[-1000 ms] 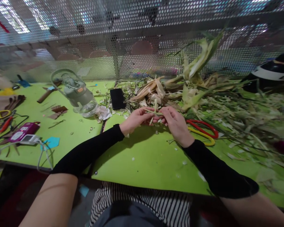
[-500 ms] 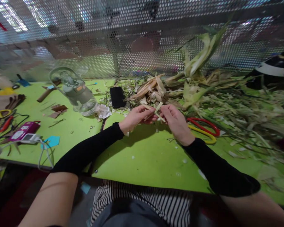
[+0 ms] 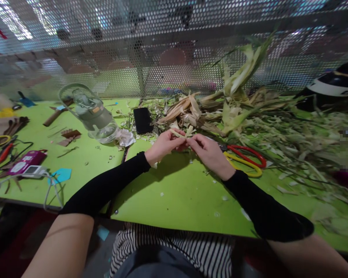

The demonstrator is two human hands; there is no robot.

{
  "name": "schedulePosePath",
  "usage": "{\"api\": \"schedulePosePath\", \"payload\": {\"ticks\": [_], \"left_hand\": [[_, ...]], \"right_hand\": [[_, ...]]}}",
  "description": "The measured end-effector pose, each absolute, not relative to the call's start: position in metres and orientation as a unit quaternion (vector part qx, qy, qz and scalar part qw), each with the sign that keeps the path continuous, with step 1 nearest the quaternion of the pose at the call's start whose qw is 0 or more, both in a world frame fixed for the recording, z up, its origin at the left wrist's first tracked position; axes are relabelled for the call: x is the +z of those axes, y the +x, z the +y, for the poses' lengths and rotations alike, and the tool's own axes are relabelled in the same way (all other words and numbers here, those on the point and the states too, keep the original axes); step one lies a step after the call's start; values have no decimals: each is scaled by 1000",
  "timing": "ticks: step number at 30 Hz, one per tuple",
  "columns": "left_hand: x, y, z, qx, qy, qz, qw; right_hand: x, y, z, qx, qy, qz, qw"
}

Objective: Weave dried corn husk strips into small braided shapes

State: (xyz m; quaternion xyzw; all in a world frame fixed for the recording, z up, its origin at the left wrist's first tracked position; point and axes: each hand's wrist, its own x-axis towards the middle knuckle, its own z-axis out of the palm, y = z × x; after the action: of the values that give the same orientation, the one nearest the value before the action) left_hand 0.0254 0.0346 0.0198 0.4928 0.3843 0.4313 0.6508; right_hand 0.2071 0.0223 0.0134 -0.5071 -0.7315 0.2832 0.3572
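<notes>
The left hand (image 3: 164,147) and the right hand (image 3: 210,156) meet above the middle of the lime-green, smooth tabletop (image 3: 168,197), each wrist leading into a black fabric sleeve. Between them are narrow, pale yellow-green strips of husk (image 3: 189,131), their ends poking up and out to the left past the fingertips. The left fingers are clamped on the strips, thumb on top. The right thumb and index finger are pinched together at the strips' near end, just touching the left fingertips; whether they grip a strip there I cannot tell, since the fingers themselves cover it.

Just right of the right hand lie scissors with one red and one yellow loop handle (image 3: 245,154), the blades partly hidden behind that hand. Beyond the hands, a heap of dry tan and green corn husks (image 3: 188,110) spreads along the far side and off to the right. A black rectangular phone (image 3: 143,120) lies to the far left of the hands. Farther left stands a grey-green lidded bottle with a clear base (image 3: 92,116), a crumpled white paper (image 3: 124,137) at its foot. A perforated metal screen (image 3: 116,58) closes the far edge.
</notes>
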Motion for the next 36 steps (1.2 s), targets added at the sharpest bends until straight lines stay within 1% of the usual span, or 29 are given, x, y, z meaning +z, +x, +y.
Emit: {"api": "schedulePosePath", "payload": {"ticks": [7, 10, 13, 18, 20, 23, 26, 29, 33, 36], "left_hand": [[23, 24, 36, 429, 502, 378, 649], [22, 22, 37, 414, 516, 375, 650], [21, 20, 41, 385, 527, 366, 663], [18, 13, 50, 364, 513, 355, 692], [18, 11, 51, 371, 494, 347, 706], [21, 7, 51, 382, 465, 335, 725], [22, 7, 50, 386, 453, 337, 729], [19, 8, 49, 387, 451, 341, 728], [12, 10, 50, 399, 453, 348, 717], [8, 13, 50, 417, 459, 347, 703]], "right_hand": [[16, 205, 21, 270, -502, -744, 347], [18, 204, 19, 300, -467, -763, 331], [20, 202, 16, 334, -446, -757, 342], [20, 200, 14, 370, -453, -728, 357], [18, 201, 16, 392, -467, -702, 367], [13, 203, 21, 411, -494, -650, 405], [7, 205, 27, 392, -511, -611, 461], [4, 205, 29, 377, -511, -600, 485], [6, 205, 27, 363, -518, -611, 476], [9, 203, 24, 389, -521, -629, 425]]}}
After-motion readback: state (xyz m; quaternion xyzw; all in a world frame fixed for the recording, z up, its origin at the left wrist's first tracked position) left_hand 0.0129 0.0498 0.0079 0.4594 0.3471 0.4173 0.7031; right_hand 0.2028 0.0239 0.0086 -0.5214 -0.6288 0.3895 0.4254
